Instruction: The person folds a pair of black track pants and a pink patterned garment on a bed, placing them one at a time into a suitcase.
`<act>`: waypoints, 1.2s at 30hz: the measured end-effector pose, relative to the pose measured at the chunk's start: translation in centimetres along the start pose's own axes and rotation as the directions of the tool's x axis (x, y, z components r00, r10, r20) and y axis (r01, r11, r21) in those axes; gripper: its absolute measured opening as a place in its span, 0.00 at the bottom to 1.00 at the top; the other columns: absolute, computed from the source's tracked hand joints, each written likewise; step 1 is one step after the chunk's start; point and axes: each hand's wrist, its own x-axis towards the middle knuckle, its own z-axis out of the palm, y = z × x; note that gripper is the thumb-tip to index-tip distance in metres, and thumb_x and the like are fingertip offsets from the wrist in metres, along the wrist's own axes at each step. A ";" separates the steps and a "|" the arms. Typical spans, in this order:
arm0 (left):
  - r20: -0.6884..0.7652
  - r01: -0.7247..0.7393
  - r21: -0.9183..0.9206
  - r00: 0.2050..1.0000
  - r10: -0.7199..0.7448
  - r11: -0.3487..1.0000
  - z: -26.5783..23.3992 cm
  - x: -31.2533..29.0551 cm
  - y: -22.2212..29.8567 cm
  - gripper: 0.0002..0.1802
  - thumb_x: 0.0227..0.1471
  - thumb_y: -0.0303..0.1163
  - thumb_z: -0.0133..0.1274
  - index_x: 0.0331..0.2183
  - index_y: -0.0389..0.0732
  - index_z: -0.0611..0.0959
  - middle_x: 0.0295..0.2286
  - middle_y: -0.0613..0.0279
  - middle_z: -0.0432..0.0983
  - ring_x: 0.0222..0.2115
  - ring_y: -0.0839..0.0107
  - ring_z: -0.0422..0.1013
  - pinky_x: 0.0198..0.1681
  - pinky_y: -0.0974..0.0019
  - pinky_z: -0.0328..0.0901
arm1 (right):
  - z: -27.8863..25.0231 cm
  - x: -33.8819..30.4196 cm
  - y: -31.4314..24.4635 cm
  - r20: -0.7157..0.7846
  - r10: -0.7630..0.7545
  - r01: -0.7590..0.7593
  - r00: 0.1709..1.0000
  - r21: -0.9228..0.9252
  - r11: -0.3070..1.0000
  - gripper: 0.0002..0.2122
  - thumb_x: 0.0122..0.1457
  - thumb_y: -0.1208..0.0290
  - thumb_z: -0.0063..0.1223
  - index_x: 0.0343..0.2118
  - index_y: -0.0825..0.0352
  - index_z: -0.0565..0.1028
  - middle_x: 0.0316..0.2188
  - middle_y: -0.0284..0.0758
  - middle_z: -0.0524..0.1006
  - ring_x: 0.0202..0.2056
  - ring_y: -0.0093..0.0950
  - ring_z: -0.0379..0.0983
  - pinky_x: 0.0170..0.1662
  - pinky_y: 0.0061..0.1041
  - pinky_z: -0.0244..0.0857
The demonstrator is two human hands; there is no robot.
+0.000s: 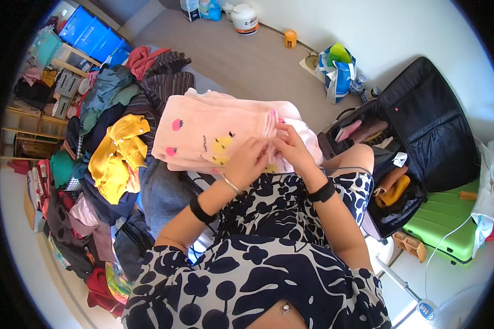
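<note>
A folded pink garment (195, 129) with strawberry and yellow prints lies across my lap, in a soft stack of several layers. My left hand (247, 163) rests on its near right part, fingers bent and closed on a fold of the cloth. Right beside it, my right hand (295, 149) pinches the gathered edge of the same garment. The fingertips of both hands nearly meet at a ruffled, striped-looking band. What exactly lies between the fingertips is partly hidden.
To the left is a big heap of clothes, with a yellow cardigan (115, 156) on its near side. Blue bins (93, 34) stand behind it. An open black suitcase (431, 109) with clothes lies at right, near a green suitcase (450, 216). A blue-and-white bag (337, 77) stands by the wall.
</note>
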 end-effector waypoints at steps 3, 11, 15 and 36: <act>-0.095 -0.018 0.012 0.995 0.019 1.000 0.7 -0.8 -0.2 0.19 0.47 0.29 0.55 0.43 0.35 0.75 0.34 0.52 0.72 0.35 0.58 0.71 0.38 0.64 0.67 | 0.4 0.4 0.2 -0.048 0.081 -0.081 0.996 0.014 0.997 0.23 0.59 0.66 0.52 0.54 0.66 0.59 0.29 0.31 0.73 0.28 0.18 0.68 0.29 0.16 0.61; -0.293 0.050 0.140 0.956 -0.007 0.989 -0.2 -1.1 0.1 0.55 0.32 0.33 0.67 0.57 0.31 0.54 0.48 0.45 0.63 0.47 0.53 0.64 0.52 0.57 0.60 | 4.7 1.2 0.0 0.013 -0.303 0.302 0.953 -0.118 0.946 0.24 0.55 0.81 0.52 0.54 0.69 0.57 0.32 0.33 0.73 0.33 0.19 0.71 0.35 0.18 0.66; -0.186 0.259 -0.189 0.938 -0.293 0.947 -3.5 0.0 -2.9 0.32 0.45 0.31 0.58 0.52 0.31 0.69 0.38 0.49 0.74 0.40 0.56 0.72 0.46 0.62 0.66 | 4.0 0.2 0.8 0.157 -0.368 0.362 0.916 0.069 0.930 0.22 0.56 0.81 0.50 0.54 0.68 0.60 0.39 0.37 0.75 0.41 0.22 0.71 0.43 0.20 0.66; -0.421 0.360 0.644 0.904 -0.081 0.675 -51.0 -10.1 -14.5 0.12 0.46 0.29 0.49 0.36 0.38 0.74 0.35 0.60 0.73 0.37 0.67 0.70 0.44 0.65 0.66 | -12.9 4.1 7.0 -0.365 0.420 -0.547 0.831 -0.403 0.734 0.36 0.59 0.41 0.41 0.48 0.79 0.70 0.42 0.42 0.76 0.37 0.29 0.72 0.38 0.29 0.67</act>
